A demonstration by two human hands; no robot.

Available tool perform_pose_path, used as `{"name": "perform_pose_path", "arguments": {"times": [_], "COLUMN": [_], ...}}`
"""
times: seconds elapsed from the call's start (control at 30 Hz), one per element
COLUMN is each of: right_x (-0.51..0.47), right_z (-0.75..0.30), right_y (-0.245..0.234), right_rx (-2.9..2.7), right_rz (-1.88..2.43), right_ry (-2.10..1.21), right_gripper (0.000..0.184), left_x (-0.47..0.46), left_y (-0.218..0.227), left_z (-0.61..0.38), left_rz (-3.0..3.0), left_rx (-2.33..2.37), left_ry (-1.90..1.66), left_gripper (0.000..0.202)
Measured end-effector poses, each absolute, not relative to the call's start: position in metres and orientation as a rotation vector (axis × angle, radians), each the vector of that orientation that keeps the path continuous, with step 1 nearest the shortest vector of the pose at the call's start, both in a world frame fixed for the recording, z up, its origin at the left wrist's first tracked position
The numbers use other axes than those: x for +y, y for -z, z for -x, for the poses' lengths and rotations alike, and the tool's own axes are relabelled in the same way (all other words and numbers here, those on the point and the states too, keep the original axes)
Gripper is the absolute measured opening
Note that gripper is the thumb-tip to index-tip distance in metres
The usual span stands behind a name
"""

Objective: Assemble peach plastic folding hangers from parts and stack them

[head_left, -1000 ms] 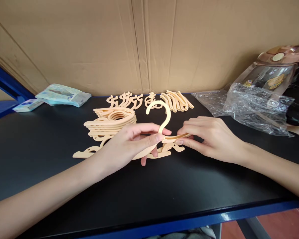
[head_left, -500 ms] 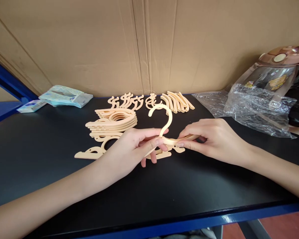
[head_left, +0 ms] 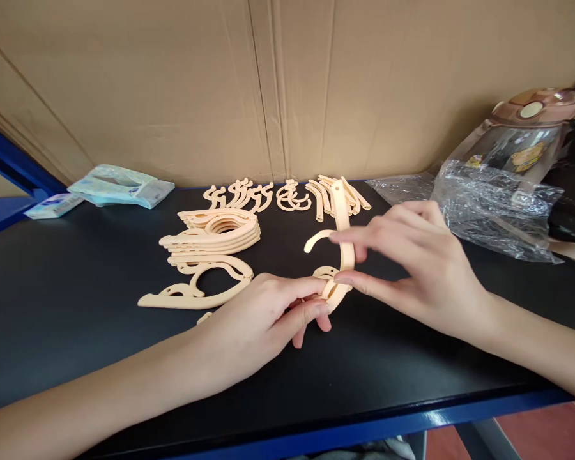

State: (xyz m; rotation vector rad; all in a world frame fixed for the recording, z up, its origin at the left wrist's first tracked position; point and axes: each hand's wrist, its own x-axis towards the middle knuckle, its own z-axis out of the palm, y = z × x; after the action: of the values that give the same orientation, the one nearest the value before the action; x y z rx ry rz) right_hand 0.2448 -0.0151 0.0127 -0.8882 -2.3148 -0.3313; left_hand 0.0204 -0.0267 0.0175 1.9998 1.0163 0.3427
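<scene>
A cream folding clothes hanger (head_left: 345, 252) is between my hands, over the table's middle. My left hand (head_left: 268, 313) pinches its lower part between thumb and fingers. One arm of the hanger stands nearly upright, and its curved hook juts left. My right hand (head_left: 407, 265) is on that upright arm, index finger across it and thumb low by the joint; its fingers partly hide the hook. Left of my hands lie a folded hanger (head_left: 211, 299) and a stack of folded hangers (head_left: 234, 241). A small cream piece (head_left: 204, 317) shows beside my left wrist.
Along the cardboard wall (head_left: 182, 89) lie loose hooks (head_left: 239, 193) and hanger arms (head_left: 319, 198). Tissue packs (head_left: 122, 185) sit at the back left. A clear plastic bag (head_left: 498, 211) and a water bottle (head_left: 531, 144) are at right. A blue edge (head_left: 412, 425) borders the black table.
The hanger has been turned and one arm swung up to near vertical. Its hook now points left and sits lower. My right hand has risen and its fingers have spread somewhat.
</scene>
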Motion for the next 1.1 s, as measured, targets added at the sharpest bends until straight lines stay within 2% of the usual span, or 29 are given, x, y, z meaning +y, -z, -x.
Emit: {"name": "perform_pose_path", "arguments": {"times": [0.07, 0.17, 0.27, 0.37, 0.47, 0.57, 0.7, 1.0, 1.1], "right_x": [-0.016, -0.015, -0.013, -0.011, -0.007, -0.002, 0.002, -0.001, -0.001], "right_z": [-0.243, -0.241, -0.243, -0.246, -0.25, -0.254, -0.256, -0.253, -0.253], "right_y": [-0.011, -0.009, -0.01, -0.012, -0.012, -0.012, -0.011, -0.004, -0.002], "right_rx": [-2.388, -2.446, -2.416, -2.36, -2.331, -2.297, -2.271, -2.265, -2.301], "right_rz": [0.789, 0.714, 0.779, 0.852, 0.934, 1.001, 0.996, 0.94, 0.873], "right_ry": [0.251, 0.163, 0.106, 0.021, -0.039, -0.066, -0.088, 0.014, -0.05], "right_gripper": [0.02, 0.023, 0.018, 0.007, 0.019, 0.023, 0.027, 0.042, 0.041], "left_x": [-0.029, -0.033, -0.035, -0.03, -0.021, -0.012, -0.009, -0.01, -0.01], "left_y": [-0.017, -0.015, -0.013, -0.012, -0.014, -0.016, -0.019, -0.019, -0.016], "left_z": [-0.021, -0.02, -0.018, -0.014, -0.01, -0.007, -0.008, -0.012, -0.013], "left_rz": [-2.066, -2.226, -2.429, -2.589, -2.641, -2.483, -2.139, -1.627, -1.526], "left_rx": [1.011, 0.984, 0.97, 0.999, 1.078, 1.182, 1.198, 1.053, 0.992], "left_ry": [-0.377, -0.388, -0.422, -0.491, -0.554, -0.576, -0.7, -0.852, -0.851], "left_gripper": [0.031, 0.023, 0.032, 0.025, 0.026, 0.03, 0.025, 0.026, 0.026]}}
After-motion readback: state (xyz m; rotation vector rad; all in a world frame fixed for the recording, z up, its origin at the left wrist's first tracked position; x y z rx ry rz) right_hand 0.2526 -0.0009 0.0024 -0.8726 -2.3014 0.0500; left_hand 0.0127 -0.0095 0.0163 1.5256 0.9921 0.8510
